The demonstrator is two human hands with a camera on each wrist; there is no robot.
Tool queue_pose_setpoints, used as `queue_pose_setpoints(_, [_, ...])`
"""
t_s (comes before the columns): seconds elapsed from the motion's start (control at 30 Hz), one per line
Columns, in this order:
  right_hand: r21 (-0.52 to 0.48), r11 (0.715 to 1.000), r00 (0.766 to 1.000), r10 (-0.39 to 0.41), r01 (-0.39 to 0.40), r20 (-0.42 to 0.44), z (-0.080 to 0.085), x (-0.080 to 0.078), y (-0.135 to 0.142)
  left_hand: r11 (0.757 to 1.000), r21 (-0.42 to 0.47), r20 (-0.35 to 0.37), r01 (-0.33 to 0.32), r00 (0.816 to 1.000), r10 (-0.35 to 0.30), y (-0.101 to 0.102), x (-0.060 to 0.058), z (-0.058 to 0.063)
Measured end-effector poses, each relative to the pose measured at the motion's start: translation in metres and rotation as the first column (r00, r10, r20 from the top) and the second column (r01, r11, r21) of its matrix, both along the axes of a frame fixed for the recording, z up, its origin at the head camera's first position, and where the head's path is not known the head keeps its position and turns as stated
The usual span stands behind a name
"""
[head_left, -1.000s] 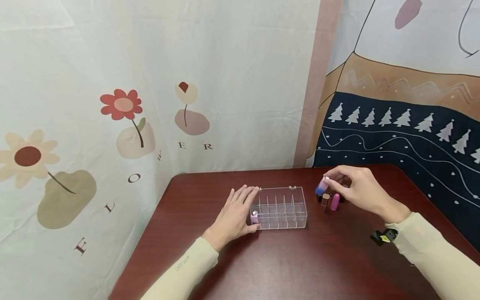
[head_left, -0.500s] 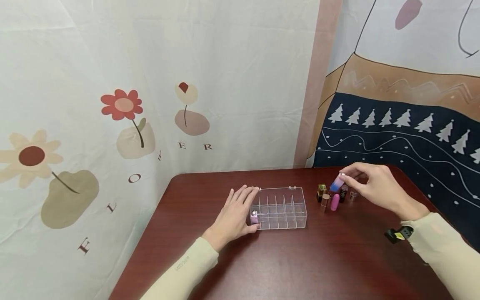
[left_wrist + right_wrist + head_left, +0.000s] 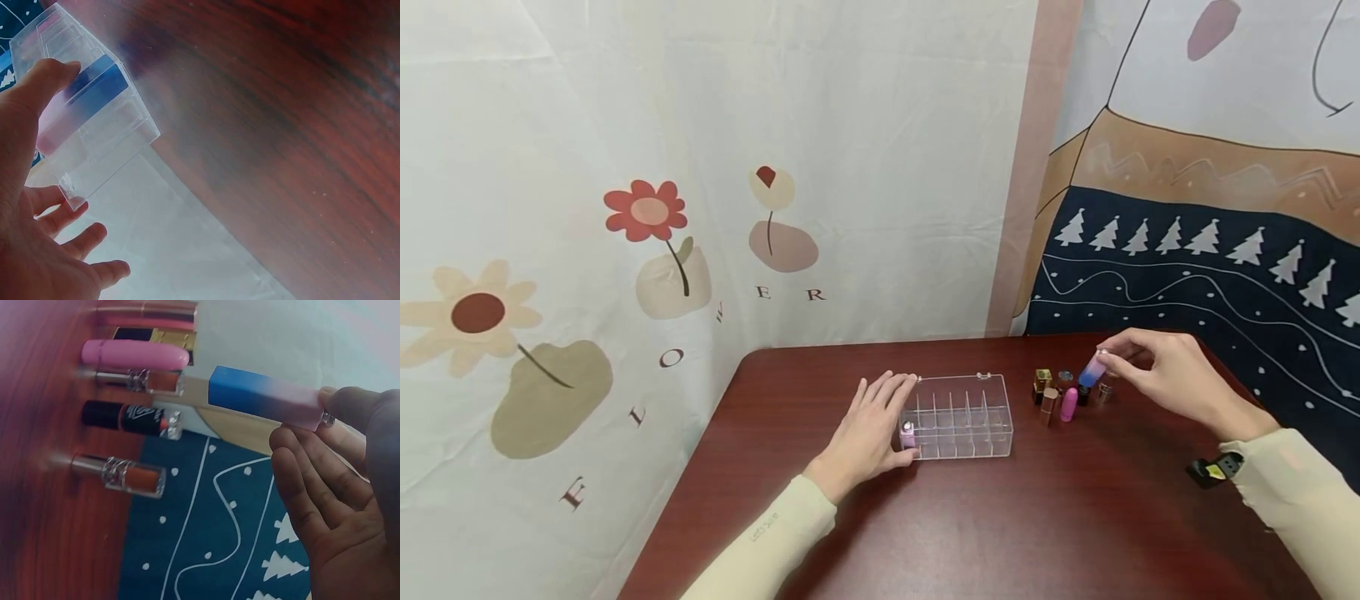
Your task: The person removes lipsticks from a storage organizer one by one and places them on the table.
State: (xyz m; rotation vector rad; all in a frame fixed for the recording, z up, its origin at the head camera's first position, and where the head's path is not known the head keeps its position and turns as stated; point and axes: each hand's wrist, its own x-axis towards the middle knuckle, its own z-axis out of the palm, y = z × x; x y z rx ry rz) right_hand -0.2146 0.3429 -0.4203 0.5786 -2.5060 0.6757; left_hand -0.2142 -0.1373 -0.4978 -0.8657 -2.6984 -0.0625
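Note:
My right hand [image 3: 1176,379] pinches a pink-to-blue lipstick tube [image 3: 1093,368] between thumb and fingertips, tilted above a group of standing lipsticks. In the right wrist view, this tube [image 3: 265,398] has its blue end pointing away from the palm. A clear divided box [image 3: 958,450] stands at the table's middle with its lid raised. My left hand [image 3: 865,427] holds the box's left end, thumb on the front and fingers behind. Inside the leftmost front compartment is another pink-and-blue lipstick tube [image 3: 907,436], also visible through the plastic in the left wrist view.
Several lipsticks stand right of the box: a bright pink one [image 3: 1069,405], a rose-gold one [image 3: 1048,407], a black-and-gold one [image 3: 1042,384] and a clear-capped one [image 3: 1105,392]. The dark red table [image 3: 985,525] meets printed cloth behind and at right.
My right hand has moved rightward across the lipstick group with the tube in its fingers, uncovering lipsticks on the left. My left hand and the box have stayed in place.

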Motion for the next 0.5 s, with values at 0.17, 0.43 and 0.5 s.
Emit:
queue_pose_setpoints(0.17, [0.009, 1.000, 1.000, 0.003, -0.003, 0.021, -0.006, -0.001, 0.007, 1.000, 0.006, 0.004, -0.003, 1.000, 0.003, 0.000, 0.001, 0.001])
queue_pose_setpoints(0.43, [0.003, 1.000, 0.997, 0.030, -0.030, 0.071, -0.018, -0.004, 0.016, 1.000, 0.011, -0.003, -0.005, 1.000, 0.005, 0.001, 0.002, 0.001])
queue_pose_setpoints(0.5, [0.007, 0.999, 0.996, 0.036, -0.036, 0.085, -0.022, -0.005, 0.017, 1.000, 0.012, -0.002, -0.005, 1.000, 0.005, 0.001, 0.003, 0.001])
